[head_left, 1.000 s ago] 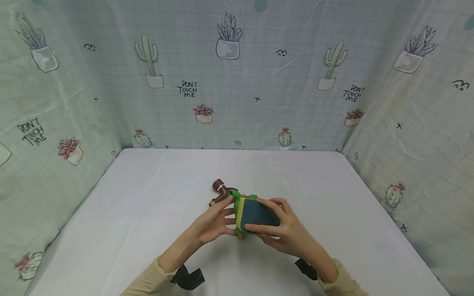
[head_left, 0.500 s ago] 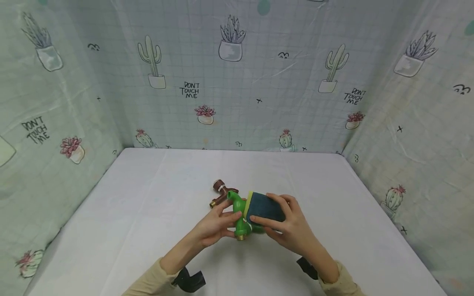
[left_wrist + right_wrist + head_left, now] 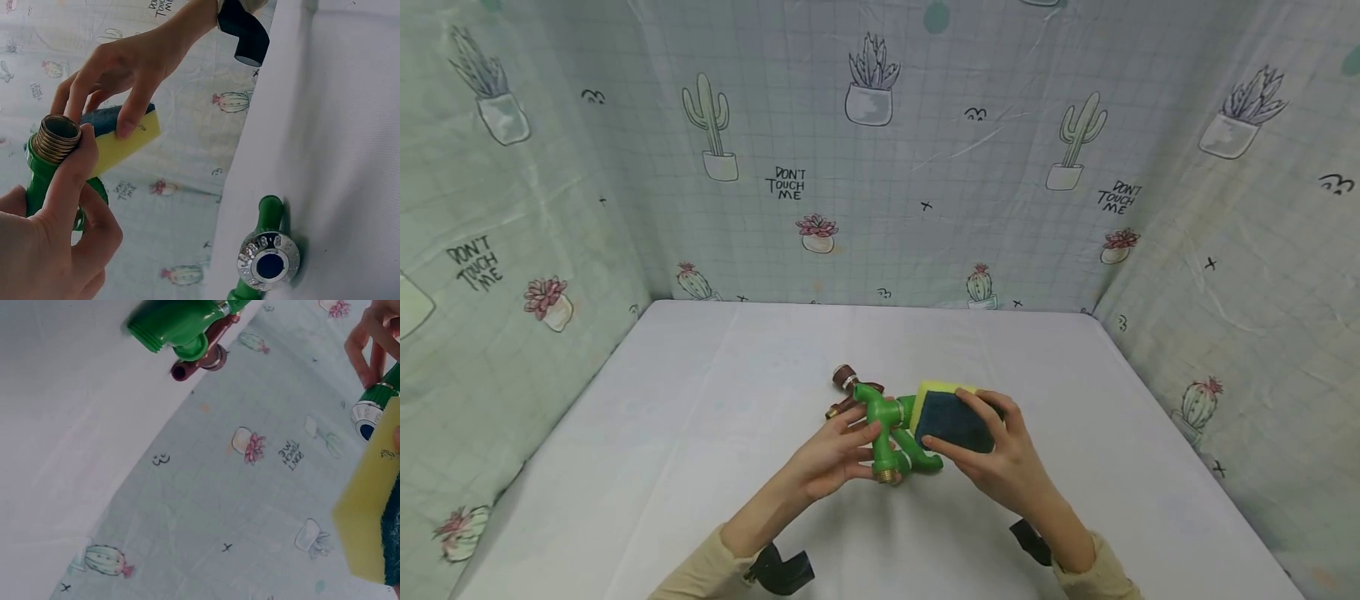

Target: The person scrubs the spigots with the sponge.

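Note:
My left hand holds a green water tap above the table, its brass threaded end showing large in the left wrist view. My right hand grips a sponge, yellow foam on one side and dark blue scouring layer on the other. The sponge's edge overlaps the tap's knob end in the head view. In the right wrist view, the yellow foam lies beside the silver and blue knob face. Beneath the held tap, a second green tap lies on the table.
A brown tap with a brass end lies behind my left hand, partly covered by it. The white table is bounded by a cactus-print cloth at the back and both sides.
The sponge has moved right, from over the green tap's body to its knob end. The held tap has become more visible, and the second green tap has come into sight below.

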Motion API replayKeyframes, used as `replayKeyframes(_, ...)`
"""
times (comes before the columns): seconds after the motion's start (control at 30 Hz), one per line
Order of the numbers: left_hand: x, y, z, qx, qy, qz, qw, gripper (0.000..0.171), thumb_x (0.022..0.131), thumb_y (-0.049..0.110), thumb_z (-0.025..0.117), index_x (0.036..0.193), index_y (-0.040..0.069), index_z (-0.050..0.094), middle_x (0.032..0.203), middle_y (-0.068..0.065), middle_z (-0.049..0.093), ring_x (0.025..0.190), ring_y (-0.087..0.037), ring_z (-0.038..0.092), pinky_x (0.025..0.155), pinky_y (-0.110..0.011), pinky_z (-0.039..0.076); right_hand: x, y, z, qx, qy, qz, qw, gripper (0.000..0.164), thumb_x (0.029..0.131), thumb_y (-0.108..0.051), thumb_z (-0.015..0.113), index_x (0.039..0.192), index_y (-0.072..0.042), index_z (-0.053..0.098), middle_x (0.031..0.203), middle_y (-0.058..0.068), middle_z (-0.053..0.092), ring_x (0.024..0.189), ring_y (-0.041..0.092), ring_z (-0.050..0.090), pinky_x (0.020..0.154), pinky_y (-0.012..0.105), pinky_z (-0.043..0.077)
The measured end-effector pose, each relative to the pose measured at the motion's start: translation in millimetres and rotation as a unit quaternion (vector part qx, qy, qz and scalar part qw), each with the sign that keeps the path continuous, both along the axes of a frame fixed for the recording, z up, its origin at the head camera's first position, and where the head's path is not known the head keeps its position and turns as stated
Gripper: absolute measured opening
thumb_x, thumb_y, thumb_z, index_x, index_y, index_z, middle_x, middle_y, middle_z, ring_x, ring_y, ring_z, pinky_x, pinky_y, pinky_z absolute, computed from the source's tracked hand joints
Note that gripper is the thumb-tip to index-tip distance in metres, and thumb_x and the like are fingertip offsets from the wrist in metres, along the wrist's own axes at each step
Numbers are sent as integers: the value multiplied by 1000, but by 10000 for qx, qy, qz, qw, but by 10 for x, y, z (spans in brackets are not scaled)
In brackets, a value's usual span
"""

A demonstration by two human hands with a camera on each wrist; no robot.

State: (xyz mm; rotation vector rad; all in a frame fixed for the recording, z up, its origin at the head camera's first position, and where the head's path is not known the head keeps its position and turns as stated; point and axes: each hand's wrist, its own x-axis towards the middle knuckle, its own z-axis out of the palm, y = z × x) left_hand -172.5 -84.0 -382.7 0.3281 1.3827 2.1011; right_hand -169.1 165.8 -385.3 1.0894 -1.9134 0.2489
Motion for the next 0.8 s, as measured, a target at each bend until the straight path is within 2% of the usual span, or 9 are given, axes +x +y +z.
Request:
replayKeyframes(0.17, 8, 20, -11, -187, -23, 71, 9998, 57, 92, 25, 49, 140, 8, 24, 133, -16, 35, 106, -27, 53, 82, -50, 49, -9, -66, -58, 44, 133, 428, 9990, 26, 94, -28, 42, 106, -33, 65, 121, 23, 47, 107, 39, 36, 84, 46, 41)
replayKeyframes(0.3, 6, 33, -16, -358, 15, 33, 9994, 61, 91, 28, 51, 140, 5, 22, 137, -20, 31, 109, -30, 53, 84, -51, 47, -27, -119, -74, 187, 391, 575, 9974, 24, 93, -28, 46, 107, -34, 64, 121, 21, 49, 105, 38, 38, 85, 46, 40)
replayKeyframes(0.47, -3, 15, -11, -565, 38, 122, 9983, 61, 90, 27, 52, 139, 5, 23, 137, -21, 31, 109, -30, 53, 82, -50, 49, -47, -137, -68, 232, 442, 527, 9974, 25, 94, -28, 44, 107, -35, 64, 120, 20, 50, 104, 37, 39, 83, 46, 42)
replayKeyframes(0.6, 3, -1, -8, -610, -82, 188, 9979, 59, 90, 25, 52, 139, 5, 24, 137, -20, 32, 111, -31, 52, 83, -48, 49, -51, -105, -62, 252, 417, 495, 9976, 25, 94, -29, 43, 107, -36, 64, 120, 20, 50, 104, 38, 39, 81, 48, 42)
replayKeyframes(0.8, 1, -33, -1, -483, -72, 156, 9987, 57, 91, 24, 50, 140, 8, 24, 140, -18, 27, 121, -41, 39, 84, -48, 49, -58, -17, -53, 127, 274, 316, 9990, 28, 94, -29, 40, 105, -35, 64, 121, 22, 49, 104, 40, 40, 77, 49, 44)
